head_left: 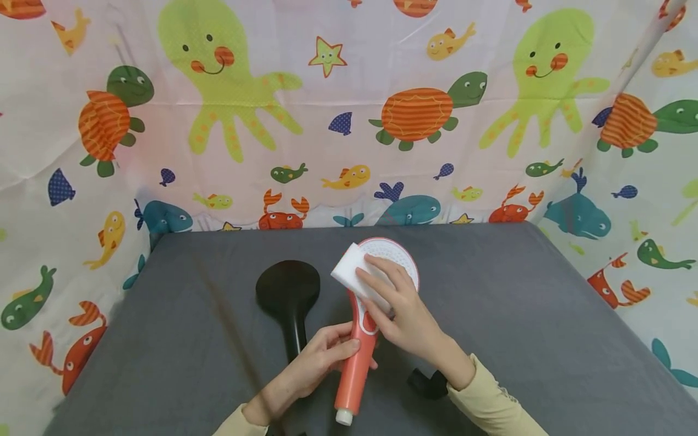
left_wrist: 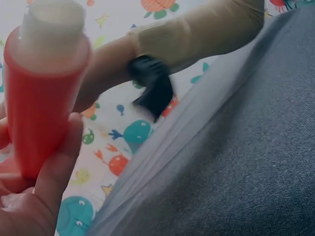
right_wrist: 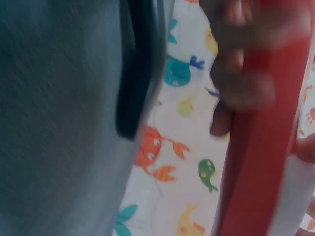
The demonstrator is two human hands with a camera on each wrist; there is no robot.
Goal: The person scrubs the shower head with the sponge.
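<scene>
My left hand [head_left: 329, 352] grips the coral-red handle of a shower head [head_left: 357, 369], which is tilted with its white spray face towards the far side. In the left wrist view the thumb lies along the handle [left_wrist: 42, 108], below its white end. My right hand [head_left: 400, 303] holds a white sponge [head_left: 349, 266] over the spray face, covering part of it. In the right wrist view the left fingers [right_wrist: 241, 88] wrap the red handle, and the sponge [right_wrist: 293, 196] shows at the right edge. Left of the hands lies a black shower head [head_left: 288, 290].
A grey cloth covers the table [head_left: 491, 284]. Behind and at both sides hangs a white curtain [head_left: 338, 163] printed with sea animals. A black strap-like piece [head_left: 428, 384] sits by the right wrist. A blurred brown streak [head_left: 229, 321] crosses the left of the head view.
</scene>
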